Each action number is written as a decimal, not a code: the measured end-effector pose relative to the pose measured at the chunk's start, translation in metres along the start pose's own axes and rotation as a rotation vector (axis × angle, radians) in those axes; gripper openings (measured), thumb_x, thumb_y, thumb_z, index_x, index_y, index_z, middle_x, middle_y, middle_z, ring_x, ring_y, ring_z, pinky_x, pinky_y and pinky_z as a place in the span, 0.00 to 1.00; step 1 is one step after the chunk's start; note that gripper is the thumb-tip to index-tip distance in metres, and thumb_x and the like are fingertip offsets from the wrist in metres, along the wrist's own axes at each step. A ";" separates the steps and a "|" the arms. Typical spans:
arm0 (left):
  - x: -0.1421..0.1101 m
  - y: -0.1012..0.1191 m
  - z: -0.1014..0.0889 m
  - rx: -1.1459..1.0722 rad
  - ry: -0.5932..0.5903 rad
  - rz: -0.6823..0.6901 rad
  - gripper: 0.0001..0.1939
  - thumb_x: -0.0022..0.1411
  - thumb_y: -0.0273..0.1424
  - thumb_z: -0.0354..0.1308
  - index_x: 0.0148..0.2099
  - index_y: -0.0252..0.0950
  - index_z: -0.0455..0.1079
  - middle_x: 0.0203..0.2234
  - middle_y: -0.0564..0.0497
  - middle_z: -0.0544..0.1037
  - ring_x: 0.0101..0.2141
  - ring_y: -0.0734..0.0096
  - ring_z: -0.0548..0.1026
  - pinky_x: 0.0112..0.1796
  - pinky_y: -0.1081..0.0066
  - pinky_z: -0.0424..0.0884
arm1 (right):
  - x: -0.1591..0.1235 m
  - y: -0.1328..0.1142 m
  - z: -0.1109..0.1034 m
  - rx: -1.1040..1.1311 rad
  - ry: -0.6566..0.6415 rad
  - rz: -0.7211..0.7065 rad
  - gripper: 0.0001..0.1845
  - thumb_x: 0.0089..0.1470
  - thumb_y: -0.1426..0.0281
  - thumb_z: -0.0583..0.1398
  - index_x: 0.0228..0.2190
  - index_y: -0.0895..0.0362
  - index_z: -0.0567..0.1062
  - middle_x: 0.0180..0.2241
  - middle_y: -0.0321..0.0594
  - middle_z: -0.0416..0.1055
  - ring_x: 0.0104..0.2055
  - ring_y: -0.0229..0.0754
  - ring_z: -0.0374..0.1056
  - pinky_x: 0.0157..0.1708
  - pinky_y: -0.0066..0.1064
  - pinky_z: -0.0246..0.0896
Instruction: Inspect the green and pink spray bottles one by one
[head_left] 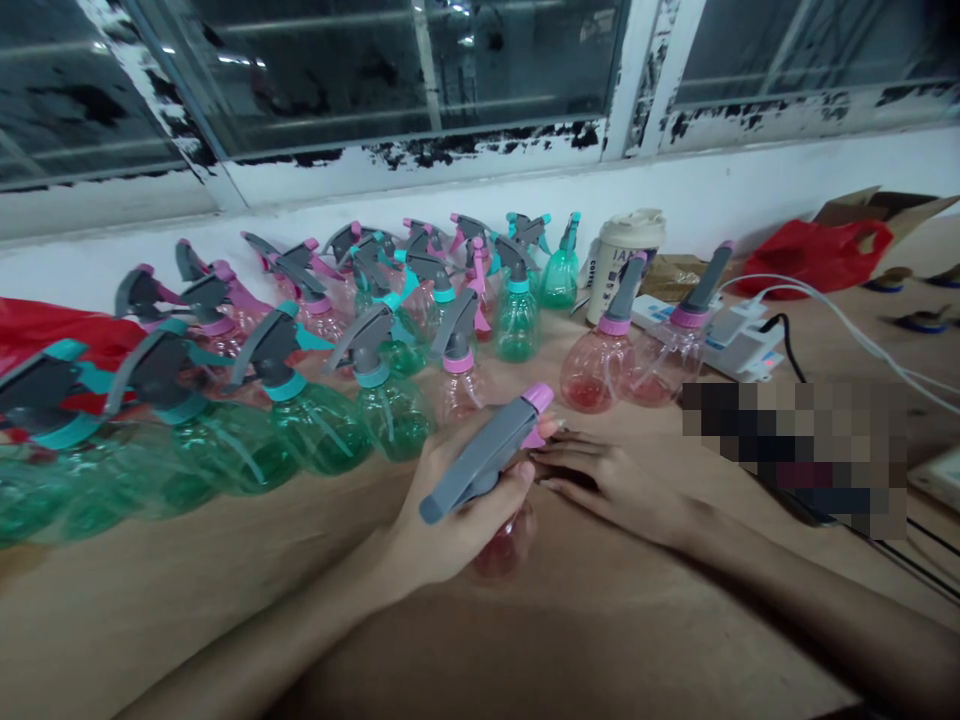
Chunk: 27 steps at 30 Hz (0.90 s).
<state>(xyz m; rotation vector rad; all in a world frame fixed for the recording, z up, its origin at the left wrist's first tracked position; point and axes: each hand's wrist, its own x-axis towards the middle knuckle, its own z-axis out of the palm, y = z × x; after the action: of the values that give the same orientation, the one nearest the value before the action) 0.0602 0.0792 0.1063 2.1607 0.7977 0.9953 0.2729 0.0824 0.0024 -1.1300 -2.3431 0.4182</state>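
My left hand [450,545] is wrapped round the neck of a spray bottle [487,455] with a grey sprayer head, a pink nozzle and a clear pink body. The bottle stands in front of me, its nozzle pointing away to the right; the hand covers much of it. Beside the nozzle, my right hand [619,485] has its fingers stretched out toward the trigger side. Whether its fingertips touch the bottle, I cannot tell. Just beyond my left hand stands another pink-collared spray bottle [459,375], and two pink ones [592,375] are beyond my right hand.
Rows of green spray bottles [319,425] and pink ones fill the table's left and back. A paper coffee cup [622,265], a white power strip [739,345] with cables, and a red plastic bag [814,255] lie along the wall. A pixelated patch covers something at right.
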 end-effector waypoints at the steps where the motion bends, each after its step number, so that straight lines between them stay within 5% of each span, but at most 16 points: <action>1: -0.001 0.000 0.000 0.002 -0.004 0.001 0.15 0.56 0.23 0.52 0.44 0.44 0.70 0.33 0.54 0.75 0.32 0.69 0.73 0.37 0.67 0.72 | 0.000 0.000 0.000 0.002 0.002 -0.002 0.20 0.58 0.66 0.54 0.52 0.53 0.67 0.51 0.40 0.68 0.57 0.44 0.58 0.56 0.45 0.55; 8: 0.001 0.003 -0.001 -0.044 -0.008 -0.075 0.15 0.53 0.23 0.52 0.42 0.42 0.70 0.28 0.54 0.74 0.30 0.68 0.72 0.36 0.66 0.71 | 0.000 0.001 0.000 -0.010 0.000 -0.011 0.19 0.58 0.65 0.54 0.51 0.53 0.67 0.51 0.40 0.69 0.57 0.44 0.58 0.56 0.45 0.55; 14: 0.001 0.002 -0.002 -0.057 0.004 -0.095 0.06 0.52 0.23 0.53 0.29 0.40 0.64 0.31 0.56 0.73 0.27 0.72 0.71 0.35 0.68 0.69 | 0.000 0.000 -0.001 -0.041 -0.012 -0.005 0.18 0.59 0.65 0.53 0.50 0.55 0.69 0.52 0.40 0.68 0.58 0.44 0.57 0.57 0.44 0.54; 19: -0.001 -0.002 -0.002 -0.058 -0.003 -0.116 0.06 0.53 0.25 0.53 0.35 0.41 0.66 0.26 0.55 0.71 0.28 0.69 0.72 0.35 0.66 0.70 | 0.000 -0.001 -0.001 -0.037 0.005 -0.006 0.17 0.58 0.65 0.54 0.49 0.53 0.70 0.51 0.40 0.68 0.58 0.44 0.58 0.57 0.45 0.54; 27: -0.009 -0.008 -0.001 -0.039 0.066 -0.191 0.03 0.53 0.31 0.55 0.29 0.40 0.69 0.25 0.53 0.75 0.29 0.65 0.74 0.32 0.66 0.72 | 0.002 0.000 -0.002 -0.027 0.014 -0.037 0.18 0.58 0.63 0.54 0.49 0.54 0.70 0.50 0.41 0.70 0.57 0.44 0.59 0.57 0.44 0.53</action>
<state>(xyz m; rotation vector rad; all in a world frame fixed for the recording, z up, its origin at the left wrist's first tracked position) 0.0527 0.0779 0.0969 1.9858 0.9874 0.9787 0.2727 0.0844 0.0052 -1.0962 -2.3603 0.3657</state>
